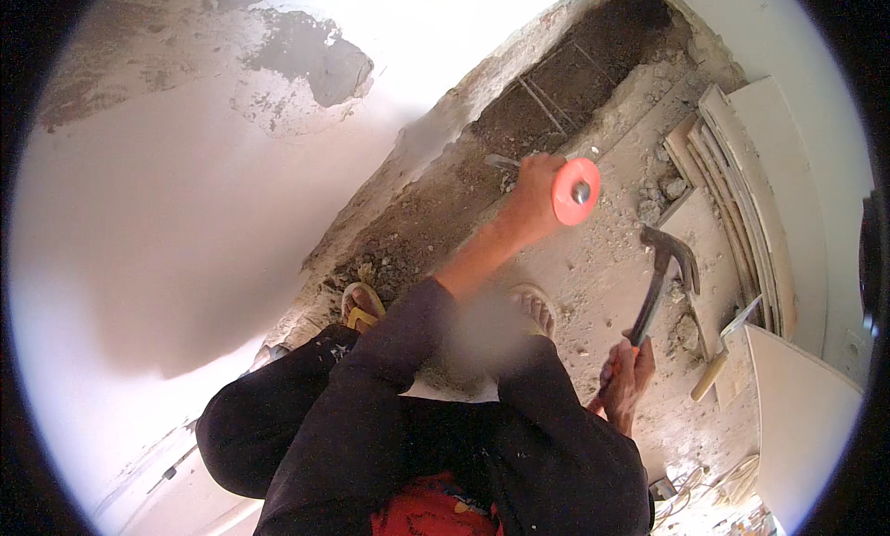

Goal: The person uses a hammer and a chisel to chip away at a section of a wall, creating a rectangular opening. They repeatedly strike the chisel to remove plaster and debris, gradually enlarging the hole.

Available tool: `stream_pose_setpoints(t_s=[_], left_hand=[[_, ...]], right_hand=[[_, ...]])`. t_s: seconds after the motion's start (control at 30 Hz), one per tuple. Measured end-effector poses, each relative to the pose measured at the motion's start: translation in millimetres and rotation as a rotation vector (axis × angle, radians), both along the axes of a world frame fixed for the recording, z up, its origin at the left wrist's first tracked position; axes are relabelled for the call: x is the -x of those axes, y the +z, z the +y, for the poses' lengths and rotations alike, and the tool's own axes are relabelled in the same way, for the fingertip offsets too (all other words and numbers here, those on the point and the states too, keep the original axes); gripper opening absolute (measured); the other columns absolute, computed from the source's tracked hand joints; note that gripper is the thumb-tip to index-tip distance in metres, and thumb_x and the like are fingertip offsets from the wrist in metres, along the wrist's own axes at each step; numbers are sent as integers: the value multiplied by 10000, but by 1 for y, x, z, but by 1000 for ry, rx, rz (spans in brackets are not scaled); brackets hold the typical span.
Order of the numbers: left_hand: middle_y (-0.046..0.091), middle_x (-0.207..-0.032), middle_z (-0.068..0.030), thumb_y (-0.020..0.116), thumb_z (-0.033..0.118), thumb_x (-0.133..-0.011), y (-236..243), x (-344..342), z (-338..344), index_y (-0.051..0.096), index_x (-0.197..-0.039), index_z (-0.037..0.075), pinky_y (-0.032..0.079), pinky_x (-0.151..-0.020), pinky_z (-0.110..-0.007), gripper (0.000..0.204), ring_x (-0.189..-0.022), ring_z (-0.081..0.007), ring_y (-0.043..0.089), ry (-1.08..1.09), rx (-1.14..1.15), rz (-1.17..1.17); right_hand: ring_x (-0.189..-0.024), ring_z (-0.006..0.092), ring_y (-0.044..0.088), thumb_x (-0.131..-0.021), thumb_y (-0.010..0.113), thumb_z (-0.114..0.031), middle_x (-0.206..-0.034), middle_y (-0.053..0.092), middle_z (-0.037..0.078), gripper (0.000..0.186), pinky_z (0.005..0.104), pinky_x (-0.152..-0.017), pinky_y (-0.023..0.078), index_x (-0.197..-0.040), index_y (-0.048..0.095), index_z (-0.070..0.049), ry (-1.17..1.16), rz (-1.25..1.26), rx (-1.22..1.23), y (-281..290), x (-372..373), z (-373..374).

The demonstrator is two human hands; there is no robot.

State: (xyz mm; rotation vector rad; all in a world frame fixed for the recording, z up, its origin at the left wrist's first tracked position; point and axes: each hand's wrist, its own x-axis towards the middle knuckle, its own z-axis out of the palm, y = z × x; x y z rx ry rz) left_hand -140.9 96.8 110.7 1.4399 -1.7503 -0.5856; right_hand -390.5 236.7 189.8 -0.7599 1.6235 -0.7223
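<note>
My left hand (536,188) is closed around a chisel with a round orange-red hand guard (567,202). The chisel's metal striking end faces up at me, and part of its shaft seems to show beyond my knuckles, over the dug strip. Lower and to the right, my right hand (627,380) grips the handle of a claw hammer (663,258). The hammer's head is raised, pointing away from me, apart from the chisel. Beneath my left hand runs a broken-out trench (408,225) of soil and rubble along the wall.
Flat boards or tiles (742,193) lean stacked against the right wall. A trowel with a wooden handle (710,376) lies near them. Rubble chunks (654,202) dot the dusty floor. Thin rods (545,105) cross the trench. Peeling plaster marks the left wall (167,211). My sandalled feet stand nearby.
</note>
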Motion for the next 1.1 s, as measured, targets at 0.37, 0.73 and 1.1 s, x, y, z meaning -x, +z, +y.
stream_pose_setpoints(t_s=[0.37,0.73,1.1], left_hand=[[613,-862,-160,638,173,-674,-64,-57,-38,579,-896,64,394,-738,-485,255,-861,-373,565,-107,-286,-154],[615,-814,-174,641,185,-667,-63,-51,-39,579,-862,63,405,-699,-510,238,-812,-392,574,66,-295,-268],[627,-851,-172,639,176,-686,-55,-57,-46,593,-870,50,429,-704,-489,228,-823,-373,590,63,-264,-7]], right_hand=[[-425,64,433,-843,541,-153,-598,492,6,257,209,-366,343,-1025,469,13,168,-30,26,3,-45,-23],[-452,85,480,-931,432,-258,-718,509,60,389,229,-388,393,-1219,393,0,-57,-105,312,17,-68,-71],[-408,61,414,-893,478,-166,-597,454,-8,164,218,-344,330,-998,462,-40,246,-188,-105,-26,-101,-101]])
